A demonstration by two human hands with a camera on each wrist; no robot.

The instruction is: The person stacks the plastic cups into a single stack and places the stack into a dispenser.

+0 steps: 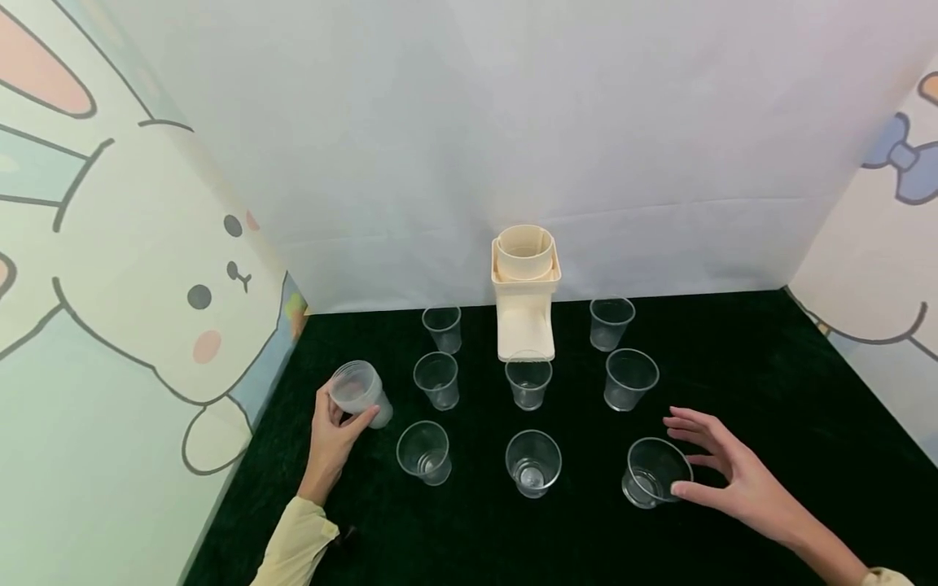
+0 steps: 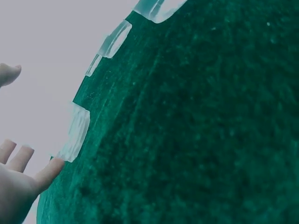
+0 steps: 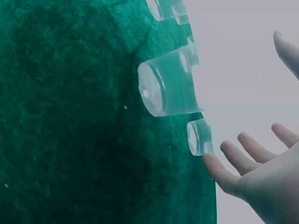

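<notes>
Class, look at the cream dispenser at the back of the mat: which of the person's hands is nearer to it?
Left, narrowly. The left hand holds a stack of cups to the front-left of the dispenser. The right hand is open beside the front-right cup, farther forward.

A staged tabletop booth, not a lived-in room: a dark green felt tabletop [image 1: 733, 366] boxed in by white paper backdrop [image 1: 513, 122] and cartoon-rabbit side panels [image 1: 110, 285] (a makeshift recording set).
</notes>
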